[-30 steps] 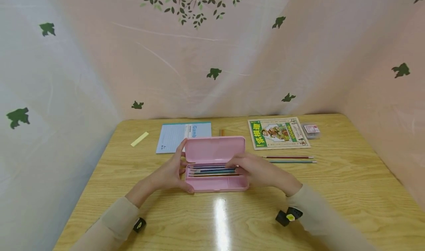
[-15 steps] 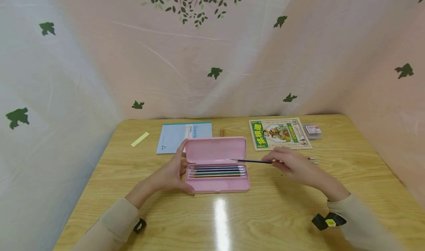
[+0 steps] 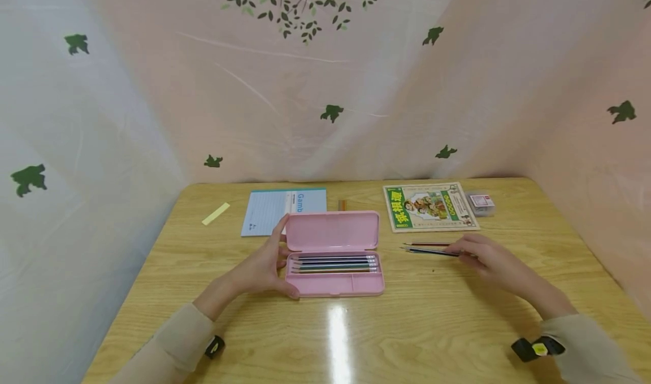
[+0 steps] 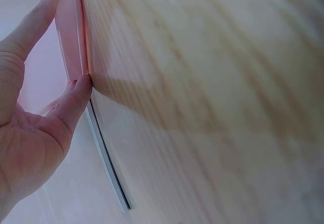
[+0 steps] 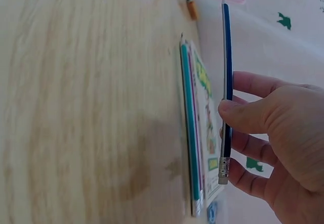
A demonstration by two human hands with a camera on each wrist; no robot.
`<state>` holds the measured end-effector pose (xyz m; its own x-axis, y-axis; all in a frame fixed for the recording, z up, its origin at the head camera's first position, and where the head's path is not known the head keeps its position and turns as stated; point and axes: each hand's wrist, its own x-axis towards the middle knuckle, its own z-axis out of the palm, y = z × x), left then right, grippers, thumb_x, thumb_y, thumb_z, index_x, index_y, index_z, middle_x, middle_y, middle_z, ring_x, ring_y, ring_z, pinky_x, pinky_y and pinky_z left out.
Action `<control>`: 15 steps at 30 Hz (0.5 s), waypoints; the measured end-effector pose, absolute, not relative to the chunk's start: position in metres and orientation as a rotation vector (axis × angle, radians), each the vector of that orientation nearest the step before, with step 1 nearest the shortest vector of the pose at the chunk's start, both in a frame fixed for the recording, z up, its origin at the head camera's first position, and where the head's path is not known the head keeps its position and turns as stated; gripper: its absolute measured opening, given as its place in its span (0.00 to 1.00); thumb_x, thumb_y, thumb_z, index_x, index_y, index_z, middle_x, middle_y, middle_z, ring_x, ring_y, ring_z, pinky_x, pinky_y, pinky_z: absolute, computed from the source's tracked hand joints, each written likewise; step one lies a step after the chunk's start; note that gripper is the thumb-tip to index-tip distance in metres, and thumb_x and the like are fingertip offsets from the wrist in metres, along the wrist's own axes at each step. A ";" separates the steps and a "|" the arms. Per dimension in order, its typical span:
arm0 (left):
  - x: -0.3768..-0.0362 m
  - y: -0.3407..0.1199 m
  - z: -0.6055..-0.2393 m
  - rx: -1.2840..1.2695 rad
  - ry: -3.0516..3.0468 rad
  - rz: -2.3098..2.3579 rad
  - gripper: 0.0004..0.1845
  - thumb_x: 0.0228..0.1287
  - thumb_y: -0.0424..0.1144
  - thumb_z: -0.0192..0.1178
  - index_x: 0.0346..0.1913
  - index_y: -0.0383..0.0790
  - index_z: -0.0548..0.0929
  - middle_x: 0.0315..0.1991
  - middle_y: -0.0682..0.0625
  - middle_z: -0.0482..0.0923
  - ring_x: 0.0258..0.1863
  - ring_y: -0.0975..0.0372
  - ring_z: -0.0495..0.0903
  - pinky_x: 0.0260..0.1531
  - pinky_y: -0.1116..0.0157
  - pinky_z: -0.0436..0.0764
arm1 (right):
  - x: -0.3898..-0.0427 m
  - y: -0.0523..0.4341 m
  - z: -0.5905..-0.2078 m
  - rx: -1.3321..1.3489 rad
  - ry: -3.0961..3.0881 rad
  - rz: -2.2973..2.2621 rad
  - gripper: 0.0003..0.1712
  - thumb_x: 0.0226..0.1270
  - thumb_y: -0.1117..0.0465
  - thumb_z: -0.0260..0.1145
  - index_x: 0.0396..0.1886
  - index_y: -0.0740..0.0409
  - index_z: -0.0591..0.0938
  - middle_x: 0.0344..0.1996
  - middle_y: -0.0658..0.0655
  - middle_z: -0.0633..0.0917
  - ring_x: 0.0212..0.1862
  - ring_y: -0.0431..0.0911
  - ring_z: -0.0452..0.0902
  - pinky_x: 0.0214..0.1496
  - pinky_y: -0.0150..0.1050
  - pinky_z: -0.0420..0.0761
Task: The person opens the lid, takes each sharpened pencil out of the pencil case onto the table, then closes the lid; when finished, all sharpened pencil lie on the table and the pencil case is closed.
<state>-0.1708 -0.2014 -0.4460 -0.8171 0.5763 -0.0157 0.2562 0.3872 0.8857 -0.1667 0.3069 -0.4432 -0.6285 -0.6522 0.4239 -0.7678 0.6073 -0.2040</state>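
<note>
Pink pencil case (image 3: 333,254) open at the middle of the desk (image 3: 356,333), lid raised toward the far edge, four pencils lying side by side in the tray. Left hand (image 3: 259,268) cupped against the case's left end: thumb on the near corner, fingers reaching up the lid's edge, bracing rather than closing round it.

Right hand (image 3: 495,265) out toward the right edge, pinching a dark blue pencil (image 3: 432,251) between thumb and fingers near its eraser end; point aimed left at the case, well apart from it. In the right wrist view the pencil (image 5: 226,90) held clear above the wood. Red pencil (image 3: 427,244) and a teal one (image 5: 186,123) flat on the desk just beyond the held one.

Along the far edge: yellow slip (image 3: 216,213) near the left corner, blue notebook (image 3: 274,210) partly behind the lid, green booklet (image 3: 427,206), small clear box (image 3: 480,202) touching or just beside its right side. Short brown item (image 3: 342,204) between notebook and booklet, too small to identify.

Bare wood between case and right hand, and across the whole near edge. Curtain close behind the far edge and both sides.
</note>
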 end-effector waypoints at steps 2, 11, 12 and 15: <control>-0.171 -0.201 -0.445 0.709 2.325 1.402 0.84 0.36 0.38 0.87 0.79 0.62 0.25 0.66 0.40 0.61 0.62 0.52 0.77 0.63 0.53 0.76 | -0.166 0.312 -0.446 1.137 -2.551 0.526 0.26 0.48 0.82 0.74 0.45 0.55 0.88 0.39 0.46 0.84 0.41 0.42 0.79 0.38 0.39 0.82; -0.171 -0.202 -0.446 0.719 2.295 1.430 0.83 0.38 0.35 0.86 0.79 0.62 0.24 0.66 0.37 0.61 0.62 0.48 0.76 0.64 0.50 0.74 | -0.160 0.324 -0.453 1.016 -2.715 0.418 0.24 0.55 0.78 0.73 0.47 0.51 0.89 0.41 0.48 0.84 0.43 0.46 0.80 0.42 0.50 0.85; -0.171 -0.202 -0.445 0.718 2.297 1.429 0.83 0.38 0.35 0.86 0.79 0.62 0.24 0.66 0.37 0.61 0.62 0.48 0.76 0.64 0.50 0.74 | -0.160 0.325 -0.454 1.010 -2.722 0.411 0.24 0.55 0.78 0.73 0.47 0.51 0.89 0.41 0.49 0.84 0.43 0.47 0.81 0.42 0.50 0.85; -0.171 -0.202 -0.445 0.713 2.307 1.419 0.84 0.37 0.35 0.87 0.79 0.63 0.24 0.66 0.37 0.61 0.62 0.49 0.76 0.64 0.51 0.75 | -0.161 0.327 -0.456 1.011 -2.731 0.386 0.23 0.54 0.78 0.74 0.47 0.53 0.89 0.41 0.50 0.84 0.43 0.49 0.81 0.42 0.51 0.85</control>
<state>-0.1707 -0.2017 -0.4446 -0.8165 0.5768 -0.0245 0.2383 0.3753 0.8958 -0.1608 0.3267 -0.4561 -0.7448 -0.6065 0.2782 -0.6598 0.7315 -0.1718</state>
